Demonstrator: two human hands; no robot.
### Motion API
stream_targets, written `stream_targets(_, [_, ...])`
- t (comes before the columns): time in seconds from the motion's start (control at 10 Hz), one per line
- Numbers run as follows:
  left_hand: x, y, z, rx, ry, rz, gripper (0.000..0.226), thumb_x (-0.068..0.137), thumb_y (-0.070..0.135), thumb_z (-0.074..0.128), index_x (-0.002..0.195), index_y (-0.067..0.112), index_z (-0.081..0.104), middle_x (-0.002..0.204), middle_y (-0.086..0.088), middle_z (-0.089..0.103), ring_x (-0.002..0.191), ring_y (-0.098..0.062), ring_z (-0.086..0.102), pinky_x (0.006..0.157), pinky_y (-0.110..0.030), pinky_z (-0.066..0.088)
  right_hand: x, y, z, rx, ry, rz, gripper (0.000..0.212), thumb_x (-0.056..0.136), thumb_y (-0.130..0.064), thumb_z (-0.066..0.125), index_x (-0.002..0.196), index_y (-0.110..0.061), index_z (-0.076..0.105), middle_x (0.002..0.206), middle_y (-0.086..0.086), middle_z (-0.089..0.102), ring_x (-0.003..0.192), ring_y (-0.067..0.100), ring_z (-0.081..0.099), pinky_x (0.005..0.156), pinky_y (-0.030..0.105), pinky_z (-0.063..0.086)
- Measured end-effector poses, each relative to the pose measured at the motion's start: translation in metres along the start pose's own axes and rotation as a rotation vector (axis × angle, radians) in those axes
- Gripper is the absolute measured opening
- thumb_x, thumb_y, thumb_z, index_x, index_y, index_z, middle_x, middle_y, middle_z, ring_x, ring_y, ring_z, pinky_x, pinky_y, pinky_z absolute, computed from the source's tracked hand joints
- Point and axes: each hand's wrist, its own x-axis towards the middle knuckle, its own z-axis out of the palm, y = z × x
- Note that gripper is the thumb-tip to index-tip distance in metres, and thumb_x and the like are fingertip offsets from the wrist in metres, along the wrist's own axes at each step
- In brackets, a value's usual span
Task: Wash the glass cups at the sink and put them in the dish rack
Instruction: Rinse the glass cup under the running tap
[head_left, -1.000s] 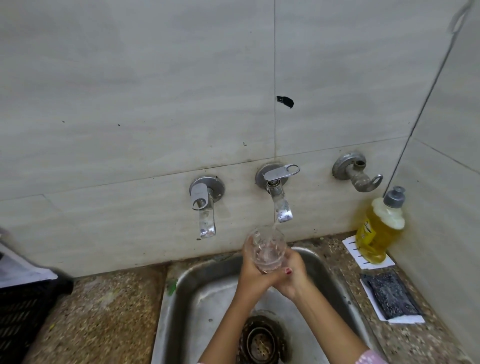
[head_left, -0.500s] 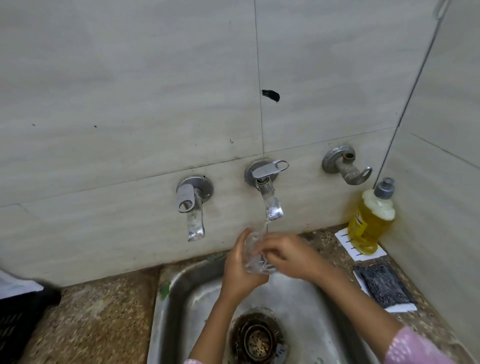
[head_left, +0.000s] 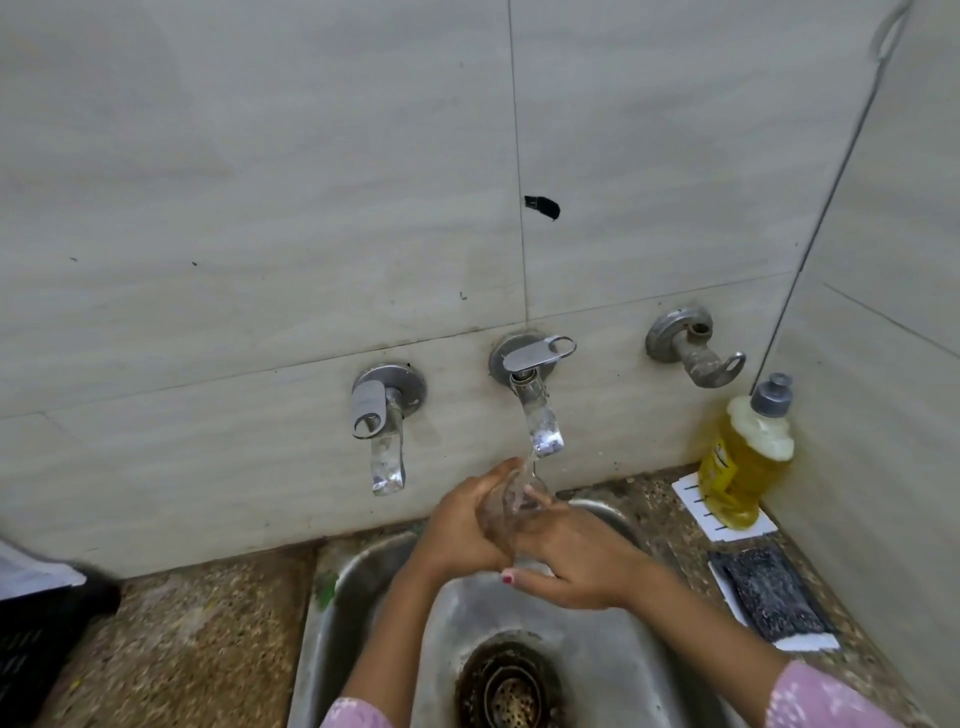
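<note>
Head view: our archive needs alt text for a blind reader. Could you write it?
Two hands, left hand and right hand, hold a glass cup under the running middle tap over a steel sink. Yellow soap bottle stands at right.

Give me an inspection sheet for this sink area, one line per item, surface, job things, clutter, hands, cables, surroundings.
Surface: speckled stone counter around a steel sink.
Job's things: one glass cup held under the running middle tap; black dish rack at far left.
Clutter: yellow soap bottle and dark scrub pad, right of the sink.
Hands: left hand and right hand both grip the cup.
Cables: nothing seen.
Surroundings: tiled wall; left tap and right tap not running.
</note>
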Motion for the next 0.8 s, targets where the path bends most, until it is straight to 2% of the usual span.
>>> stream_targets(0.1, [0.003,0.001,-0.001,0.106,-0.037,-0.044,0.093,0.046,0.010,0.072,0.125,0.049,0.043,0.109,0.007,0.059,0.097,-0.006,0.060,0.078,-0.009,0.047,-0.001,0.004,0.014,0.066,0.038,0.042,0.024,0.083,-0.034,0.055,0.099,-0.017,0.063,0.105,-0.001,0.068,0.101,0.013,0.060,0.115,0.032,0.022])
stream_targets(0.2, [0.002,0.003,0.011,0.386,0.118,-0.006,0.087,0.059,0.019,0.074,0.135,0.045,0.038,0.093,0.006,0.048,0.080,-0.012,0.054,0.062,-0.013,0.040,0.014,-0.026,0.007,1.214,0.229,0.422,0.026,0.063,-0.014,0.057,0.088,-0.011,0.062,0.080,-0.002,0.069,0.079,0.008,0.065,0.081,0.026,0.050])
stream_targets(0.3, [0.001,0.004,0.013,0.435,0.169,0.034,0.082,0.063,0.019,0.070,0.136,0.039,0.042,0.092,0.007,0.044,0.077,-0.011,0.052,0.061,-0.013,0.039,0.016,-0.026,0.004,1.715,0.316,0.559,0.026,0.077,-0.020,0.052,0.099,-0.009,0.060,0.085,0.001,0.069,0.081,0.008,0.064,0.080,0.018,0.048])
stream_targets(0.4, [0.002,0.001,0.001,0.336,0.019,-0.015,0.079,0.059,0.024,0.072,0.133,0.039,0.047,0.095,0.008,0.054,0.084,-0.006,0.057,0.068,-0.004,0.038,0.003,-0.022,0.000,0.674,0.092,0.271,0.039,0.099,-0.039,0.032,0.121,-0.016,0.055,0.119,-0.001,0.062,0.112,0.008,0.055,0.105,0.023,0.036])
stream_targets(0.5, [0.005,-0.004,-0.005,0.243,-0.098,-0.101,0.091,0.046,0.019,0.070,0.133,0.035,0.049,0.099,0.005,0.060,0.086,-0.008,0.062,0.070,-0.014,0.049,-0.006,0.006,0.017,-0.075,-0.033,0.000,0.058,0.091,-0.060,0.028,0.116,-0.017,0.057,0.125,0.002,0.060,0.118,0.015,0.051,0.113,0.035,0.025])
stream_targets(0.6, [0.003,0.001,0.004,0.367,-0.022,-0.087,0.079,0.055,0.027,0.069,0.130,0.036,0.049,0.095,0.003,0.054,0.087,-0.013,0.059,0.069,-0.019,0.046,0.001,-0.006,0.026,0.527,0.113,0.227,0.061,0.086,-0.063,0.041,0.113,-0.013,0.062,0.118,0.004,0.063,0.108,0.013,0.059,0.103,0.037,0.040])
stream_targets(0.7, [-0.005,0.008,0.015,0.487,0.158,-0.074,0.079,0.068,0.024,0.069,0.138,0.041,0.038,0.095,0.005,0.044,0.083,-0.015,0.055,0.064,-0.023,0.045,0.016,-0.011,0.021,1.526,0.230,0.522,0.061,0.073,-0.039,0.062,0.116,0.003,0.058,0.100,0.012,0.064,0.084,0.011,0.061,0.080,0.022,0.046])
stream_targets(0.8, [-0.008,0.012,0.016,0.524,0.150,-0.123,0.087,0.070,0.025,0.068,0.142,0.046,0.025,0.100,0.004,0.046,0.086,-0.015,0.056,0.068,-0.022,0.046,0.017,-0.007,0.016,1.392,0.212,0.548,0.056,0.079,-0.036,0.063,0.110,0.010,0.057,0.101,0.029,0.062,0.074,0.014,0.057,0.071,0.023,0.044])
